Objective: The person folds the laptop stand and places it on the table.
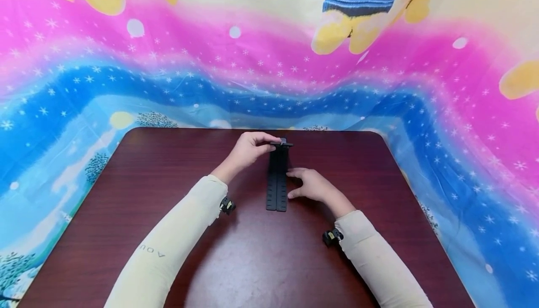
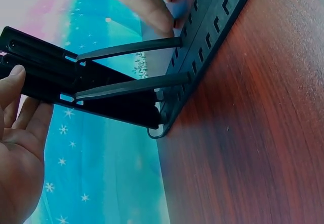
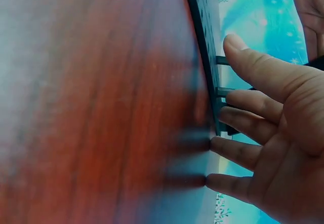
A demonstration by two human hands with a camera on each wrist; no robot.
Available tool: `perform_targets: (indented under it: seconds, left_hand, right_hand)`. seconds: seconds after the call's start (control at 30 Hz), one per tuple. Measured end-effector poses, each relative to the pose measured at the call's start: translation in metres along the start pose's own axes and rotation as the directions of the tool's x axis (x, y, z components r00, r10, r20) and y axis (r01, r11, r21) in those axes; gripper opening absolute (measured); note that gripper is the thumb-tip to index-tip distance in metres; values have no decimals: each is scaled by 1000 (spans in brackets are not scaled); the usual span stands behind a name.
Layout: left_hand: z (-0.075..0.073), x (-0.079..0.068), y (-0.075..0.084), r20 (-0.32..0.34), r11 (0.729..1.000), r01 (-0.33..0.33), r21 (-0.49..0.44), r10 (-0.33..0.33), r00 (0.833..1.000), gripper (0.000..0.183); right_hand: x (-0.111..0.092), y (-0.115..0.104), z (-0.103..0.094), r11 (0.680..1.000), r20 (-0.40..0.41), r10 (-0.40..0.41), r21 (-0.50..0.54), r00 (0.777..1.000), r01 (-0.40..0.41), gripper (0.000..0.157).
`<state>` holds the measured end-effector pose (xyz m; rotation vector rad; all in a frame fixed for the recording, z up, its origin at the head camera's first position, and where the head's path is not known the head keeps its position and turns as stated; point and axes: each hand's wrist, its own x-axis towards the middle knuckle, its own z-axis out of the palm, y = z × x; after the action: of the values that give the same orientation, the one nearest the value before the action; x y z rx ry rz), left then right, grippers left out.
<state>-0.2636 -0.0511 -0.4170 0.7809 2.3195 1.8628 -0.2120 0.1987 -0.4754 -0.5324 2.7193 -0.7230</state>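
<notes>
A black folding stand point(image 1: 276, 191) stands on the table, its slotted base point(image 2: 223, 19) lying flat and its back panel point(image 2: 38, 67) raised from the far end. Two thin support bars point(image 2: 134, 86) run from the panel into the slots of the base. At the top of the panel, my left hand point(image 1: 248, 151) pinches its edge between thumb and fingers. My right hand point(image 1: 313, 186) is beside the base on the right, fingers spread and lightly bent, gripping nothing. Its lower fingertips point(image 3: 211, 143) reach down to the tabletop near the base's edge.
The dark red-brown wooden table point(image 1: 236, 261) spreads around the stand, with its far edge just behind it. A colourful printed cloth point(image 1: 261, 78) hangs beyond the table and along both sides. Small black cameras point(image 1: 228, 205) are strapped at both sleeve cuffs.
</notes>
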Motion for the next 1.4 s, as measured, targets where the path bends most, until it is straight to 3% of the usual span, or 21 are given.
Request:
perform_targets:
  seconds: [0.37, 0.5, 0.8, 1.03, 1.4]
  left_hand:
    - [-1, -4, -9, -41, 994, 25, 102, -21, 999, 28]
    - [-2, -6, -13, -63, 991, 32, 133, -24, 998, 31]
    - [-4, -8, -32, -157, 961, 131, 244, -94, 983, 25]
    - [-1, -3, -49, -77, 921, 160, 355, -142, 987, 16]
    - [10, 3, -68, 27, 900, 81, 428, -102, 994, 23]
  right_hand:
    - [8, 4, -5, 994, -137, 23, 112, 990, -8, 56]
    - [13, 7, -7, 993, -211, 9, 117, 978, 17, 53]
    - [22, 15, -8, 990, -341, -2, 134, 940, 51, 38]
    - [32, 20, -14, 985, -409, -30, 142, 912, 96, 27]
    - [49, 20, -13, 987, -358, -24, 141, 933, 79, 21]
